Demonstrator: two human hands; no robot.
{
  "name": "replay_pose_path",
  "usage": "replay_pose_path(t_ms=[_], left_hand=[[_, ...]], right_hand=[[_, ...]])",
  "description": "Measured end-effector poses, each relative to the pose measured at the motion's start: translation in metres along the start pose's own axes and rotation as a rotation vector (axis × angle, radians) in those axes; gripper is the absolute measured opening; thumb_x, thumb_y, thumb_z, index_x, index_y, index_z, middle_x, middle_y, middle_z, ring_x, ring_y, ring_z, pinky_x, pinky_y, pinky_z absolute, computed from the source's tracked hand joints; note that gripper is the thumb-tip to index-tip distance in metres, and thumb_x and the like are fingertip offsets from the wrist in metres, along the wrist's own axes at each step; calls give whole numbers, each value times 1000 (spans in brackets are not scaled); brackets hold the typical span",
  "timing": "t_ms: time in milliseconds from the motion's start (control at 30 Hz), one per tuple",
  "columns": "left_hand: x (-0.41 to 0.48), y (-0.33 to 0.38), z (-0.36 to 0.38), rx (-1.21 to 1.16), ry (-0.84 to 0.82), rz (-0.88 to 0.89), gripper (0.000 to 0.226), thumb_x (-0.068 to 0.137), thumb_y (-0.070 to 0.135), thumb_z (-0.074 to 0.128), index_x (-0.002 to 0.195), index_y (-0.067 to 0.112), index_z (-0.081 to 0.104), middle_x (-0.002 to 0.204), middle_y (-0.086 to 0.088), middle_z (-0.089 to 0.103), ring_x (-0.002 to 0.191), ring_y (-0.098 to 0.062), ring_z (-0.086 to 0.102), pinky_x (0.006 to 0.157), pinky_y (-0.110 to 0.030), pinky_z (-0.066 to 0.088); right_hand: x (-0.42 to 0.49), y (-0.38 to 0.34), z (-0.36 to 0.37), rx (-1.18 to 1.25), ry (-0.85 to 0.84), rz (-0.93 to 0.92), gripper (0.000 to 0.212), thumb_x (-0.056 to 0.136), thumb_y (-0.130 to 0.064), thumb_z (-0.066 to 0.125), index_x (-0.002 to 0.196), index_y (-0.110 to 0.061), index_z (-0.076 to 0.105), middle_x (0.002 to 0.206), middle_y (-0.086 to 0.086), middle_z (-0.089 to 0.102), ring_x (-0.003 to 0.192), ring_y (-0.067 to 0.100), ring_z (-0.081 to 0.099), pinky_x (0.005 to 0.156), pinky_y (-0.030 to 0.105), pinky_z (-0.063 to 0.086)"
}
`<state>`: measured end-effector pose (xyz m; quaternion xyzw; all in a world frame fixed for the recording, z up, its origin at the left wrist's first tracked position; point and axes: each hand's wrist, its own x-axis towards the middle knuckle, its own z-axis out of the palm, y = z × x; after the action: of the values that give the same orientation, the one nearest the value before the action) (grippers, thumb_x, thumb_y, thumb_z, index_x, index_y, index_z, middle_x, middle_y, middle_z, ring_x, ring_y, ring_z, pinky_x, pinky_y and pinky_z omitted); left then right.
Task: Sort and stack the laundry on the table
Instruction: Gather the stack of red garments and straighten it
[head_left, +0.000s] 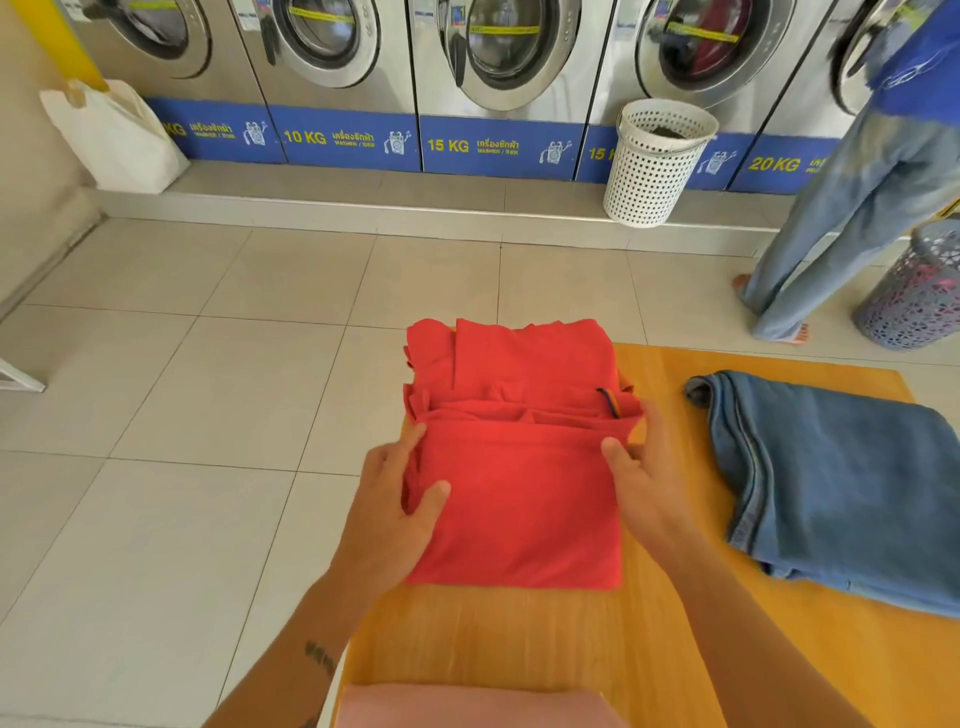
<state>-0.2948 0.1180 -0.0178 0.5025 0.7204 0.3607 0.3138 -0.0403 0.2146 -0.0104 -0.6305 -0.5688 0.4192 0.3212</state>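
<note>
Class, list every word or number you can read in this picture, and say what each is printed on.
"10 KG": second blue panel from the left.
"15 KG": third blue panel.
"15": fourth blue panel, rest hidden by the white basket.
"20 KG": fifth blue panel.
"KG": first blue panel, number hidden by a white bag.
Smaller panel print and yellow door stickers: too blurred.

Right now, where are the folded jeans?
In the head view the folded jeans lie on the right side of the yellow table, apart from the red garment to their left.
</note>
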Motion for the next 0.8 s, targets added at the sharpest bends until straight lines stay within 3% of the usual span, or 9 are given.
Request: replay_pose_path(t_ms=[67, 133, 200, 267, 400, 467, 533, 700, 800], left_hand=[[-13, 3, 6, -6, -51, -12, 80, 89, 35, 64, 149, 52, 14, 127, 11, 38, 111, 8, 45, 88, -13, 36], [-18, 9, 10, -12, -59, 8, 88, 87, 25, 67, 147, 56, 11, 132, 8, 38, 114, 0, 47, 95, -21, 40], [-19, 17, 11, -44, -26, 19, 89, 86, 14, 67, 145, 58, 16, 132, 8, 41, 118, -2, 46, 105, -30, 42], [-20, 26, 10, -88, 27, 36, 87, 85, 9, 67, 142, 59, 24, 131, 10, 44, 118, 1, 46, 106, -33, 43], [-16, 50, 4, -138, 108, 151, 77, 88, 8, 65, 140, 56, 35, 129, 11, 46, 117, 4, 47, 93, -10, 46], [-5, 65, -2, -147, 128, 193, 71, 89, 9, 64, 138, 55, 39, 130, 13, 43, 118, 6, 44, 86, 0, 42], [14, 82, -7, -155, 149, 224, 68, 89, 10, 64, 137, 52, 42, 129, 14, 42, 117, 6, 44, 84, -2, 43], [78, 103, -7, -178, 231, 218, 61, 89, 12, 64, 137, 44, 46, 128, 9, 42, 112, -2, 46, 91, -9, 38], [104, 82, 6, -43, 83, 52, 60, 92, 19, 60, 145, 37, 39, 136, -1, 36, 118, -14, 45, 105, -27, 38]], right_hand=[[-17, -1, 4, 9, -73, 26, 77, 93, -28, 58, 151, -46, 10, 117, 1, 60, 101, 22, 60, 95, 49, 49], [-31, -5, 7, -18, -137, 6, 87, 92, -21, 60, 152, -46, 2, 139, -7, 48, 119, 19, 53, 103, 41, 43], [-37, -10, 9, -32, -172, -58, 87, 92, -7, 59, 153, -43, 8, 145, -15, 39, 125, 11, 47, 99, 28, 41], [-40, -14, 8, -25, -157, -89, 81, 92, 0, 55, 150, -44, 21, 145, -13, 42, 121, 9, 52, 92, 21, 44], [-33, -34, -8, -79, -57, -189, 63, 92, -1, 53, 141, -40, 42, 133, -2, 55, 102, 12, 56, 92, 31, 51], [-21, -50, -17, -84, -14, -239, 58, 92, -2, 53, 138, -38, 48, 130, -7, 56, 99, 7, 57, 85, 20, 48], [-4, -67, -25, -86, 18, -281, 56, 92, -2, 53, 136, -37, 50, 126, -10, 55, 96, 4, 58, 80, 13, 45], [64, -93, -27, -82, 86, -285, 51, 91, -6, 55, 133, -34, 54, 134, -5, 53, 110, 17, 54, 95, 31, 45], [91, -73, -17, -176, -39, -123, 51, 92, -16, 56, 141, -28, 48, 144, 3, 49, 120, 22, 52, 99, 34, 44]])
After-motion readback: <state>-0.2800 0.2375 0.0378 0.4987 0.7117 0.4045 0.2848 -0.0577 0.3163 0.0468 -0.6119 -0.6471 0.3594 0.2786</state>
